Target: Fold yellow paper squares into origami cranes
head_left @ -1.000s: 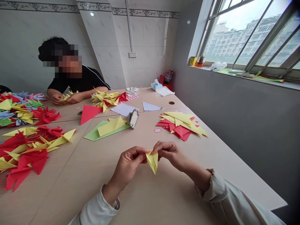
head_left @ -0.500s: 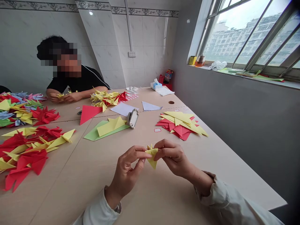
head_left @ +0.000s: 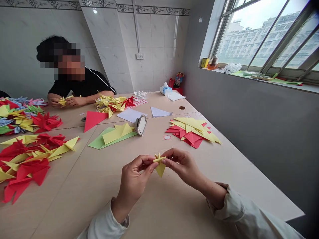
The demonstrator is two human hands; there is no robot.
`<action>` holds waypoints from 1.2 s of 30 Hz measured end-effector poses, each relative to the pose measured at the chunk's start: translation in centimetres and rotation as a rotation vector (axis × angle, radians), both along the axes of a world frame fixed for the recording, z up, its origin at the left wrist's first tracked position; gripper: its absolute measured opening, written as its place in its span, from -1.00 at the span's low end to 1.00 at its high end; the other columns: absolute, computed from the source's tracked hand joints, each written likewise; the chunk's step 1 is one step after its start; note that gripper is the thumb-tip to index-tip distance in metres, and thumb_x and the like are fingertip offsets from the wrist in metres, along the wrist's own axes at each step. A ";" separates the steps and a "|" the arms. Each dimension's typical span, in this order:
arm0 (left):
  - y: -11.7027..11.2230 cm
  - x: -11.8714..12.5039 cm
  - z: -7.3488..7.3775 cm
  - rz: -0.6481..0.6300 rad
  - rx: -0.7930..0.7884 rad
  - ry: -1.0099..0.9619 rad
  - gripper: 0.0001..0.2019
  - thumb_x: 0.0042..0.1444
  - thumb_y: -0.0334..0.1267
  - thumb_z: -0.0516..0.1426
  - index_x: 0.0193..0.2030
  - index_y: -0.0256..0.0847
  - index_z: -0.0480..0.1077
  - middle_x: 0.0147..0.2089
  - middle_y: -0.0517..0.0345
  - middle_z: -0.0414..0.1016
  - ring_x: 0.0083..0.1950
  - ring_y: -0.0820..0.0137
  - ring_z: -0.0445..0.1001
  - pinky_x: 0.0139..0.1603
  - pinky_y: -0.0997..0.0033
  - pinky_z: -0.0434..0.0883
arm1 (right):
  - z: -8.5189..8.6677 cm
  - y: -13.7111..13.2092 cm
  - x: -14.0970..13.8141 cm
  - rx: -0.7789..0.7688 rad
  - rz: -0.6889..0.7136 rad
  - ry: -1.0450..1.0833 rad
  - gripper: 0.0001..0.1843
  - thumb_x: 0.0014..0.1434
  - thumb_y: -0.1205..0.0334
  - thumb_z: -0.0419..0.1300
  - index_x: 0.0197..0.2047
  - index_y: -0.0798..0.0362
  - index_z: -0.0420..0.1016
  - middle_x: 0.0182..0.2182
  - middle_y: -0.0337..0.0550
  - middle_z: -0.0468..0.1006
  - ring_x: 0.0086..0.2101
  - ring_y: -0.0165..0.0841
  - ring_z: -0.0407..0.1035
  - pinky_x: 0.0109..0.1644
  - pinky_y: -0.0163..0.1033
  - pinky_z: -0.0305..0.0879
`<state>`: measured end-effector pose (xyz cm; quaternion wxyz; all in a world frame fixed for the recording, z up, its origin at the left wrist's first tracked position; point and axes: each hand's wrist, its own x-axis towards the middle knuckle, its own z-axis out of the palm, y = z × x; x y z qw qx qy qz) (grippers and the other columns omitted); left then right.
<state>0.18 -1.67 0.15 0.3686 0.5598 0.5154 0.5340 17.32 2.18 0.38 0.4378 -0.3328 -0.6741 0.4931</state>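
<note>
Between my two hands, above the table, is a small yellow folded paper crane point(head_left: 160, 168) with its pointed end hanging down. My left hand point(head_left: 136, 177) pinches its left side between thumb and fingers. On the other side, my right hand point(head_left: 183, 166) grips the right edge, thumb toward me. A short rolled-looking yellow band runs across its top between the two thumbs. Beyond my right hand lies a pile of red and yellow folded paper sheets point(head_left: 193, 131). A yellow folded paper point(head_left: 116, 133) rests on a green one point(head_left: 97, 143) beyond my left hand.
Heaps of red and yellow paper cranes point(head_left: 27, 162) cover the table's left side. A small metal-framed stand point(head_left: 141, 125) stands mid-table. Across the table, a person in black point(head_left: 82, 83) handles yellow paper near another crane heap point(head_left: 109, 103). A tissue box point(head_left: 165, 89) sits at the back.
The yellow paper's upper flap, flat facing me before, is now folded into a narrow band across the top. Both thumbs have come up onto it.
</note>
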 end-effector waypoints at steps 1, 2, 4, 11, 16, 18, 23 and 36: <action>0.0 0.0 0.0 -0.007 -0.018 -0.014 -0.88 0.00 -0.24 0.25 -0.30 -0.18 0.47 -0.33 0.19 0.56 -0.30 0.44 0.51 -0.25 0.53 0.46 | -0.2 0.1 -0.1 -0.038 0.002 0.010 -0.79 0.13 0.12 0.21 -0.31 0.11 0.47 -0.41 -0.13 0.52 -0.40 -0.39 0.37 -0.35 -0.30 0.32; 0.1 0.0 0.0 -0.016 -0.040 -0.038 -0.87 0.00 -0.23 0.25 -0.30 -0.18 0.47 -0.33 0.19 0.55 -0.30 0.43 0.50 -0.25 0.53 0.46 | -0.3 0.1 -0.1 -0.062 0.000 0.016 -0.77 0.12 0.10 0.21 -0.34 0.12 0.47 -0.43 -0.13 0.52 -0.42 -0.40 0.35 -0.37 -0.31 0.31; 0.3 0.0 -0.1 -0.036 -0.089 -0.096 -0.86 -0.01 -0.22 0.25 -0.31 -0.19 0.46 -0.33 0.19 0.54 -0.30 0.44 0.49 -0.25 0.51 0.46 | -0.6 0.2 -0.1 -0.068 -0.014 0.004 -0.75 0.11 0.08 0.22 -0.36 0.12 0.48 -0.45 -0.13 0.53 -0.45 -0.41 0.34 -0.40 -0.31 0.28; 0.8 -0.1 -0.4 -0.091 -0.182 -0.129 -0.84 -0.03 -0.20 0.26 -0.32 -0.22 0.48 -0.36 0.18 0.52 -0.33 0.47 0.43 -0.29 0.54 0.40 | -1.0 0.2 -0.1 0.039 -0.050 -0.125 -0.75 0.14 0.08 0.19 -0.36 0.10 0.50 -0.44 -0.15 0.55 -0.44 -0.41 0.36 -0.38 -0.32 0.27; 0.6 -0.1 -0.2 -0.106 -0.178 -0.104 -0.85 -0.02 -0.20 0.25 -0.39 -0.24 0.47 -0.41 0.17 0.51 -0.34 0.45 0.41 -0.29 0.51 0.36 | -0.5 0.1 -0.1 0.072 -0.047 -0.151 -0.77 0.15 0.13 0.18 -0.40 0.11 0.49 -0.50 -0.19 0.53 -0.50 -0.44 0.34 -0.44 -0.37 0.24; 0.5 -0.1 0.0 -0.107 -0.167 -0.086 -0.85 0.00 -0.20 0.24 -0.41 -0.25 0.46 -0.43 0.19 0.49 -0.37 0.46 0.39 -0.32 0.53 0.34 | -0.4 0.1 -0.2 0.087 -0.047 -0.168 -0.78 0.16 0.15 0.17 -0.42 0.12 0.47 -0.51 -0.19 0.53 -0.51 -0.45 0.34 -0.45 -0.37 0.23; 0.5 0.0 -0.2 -0.100 -0.154 -0.064 -0.86 0.01 -0.22 0.22 -0.44 -0.25 0.42 -0.46 0.21 0.45 -0.39 0.48 0.35 -0.36 0.55 0.31 | -0.5 -0.2 -0.4 0.169 -0.060 -0.207 -0.76 0.18 0.16 0.15 -0.43 0.13 0.47 -0.53 -0.19 0.50 -0.52 -0.47 0.27 -0.45 -0.36 0.16; 0.7 0.4 -0.6 -0.203 -0.219 -0.023 -0.79 0.07 -0.12 0.16 -0.37 -0.25 0.39 -0.40 0.19 0.41 -0.35 0.43 0.34 -0.33 0.49 0.28 | -1.0 0.6 -0.7 -0.280 0.013 0.089 -0.69 0.04 0.03 0.26 -0.40 0.13 0.40 -0.48 -0.21 0.44 -0.48 -0.44 0.32 -0.39 -0.31 0.28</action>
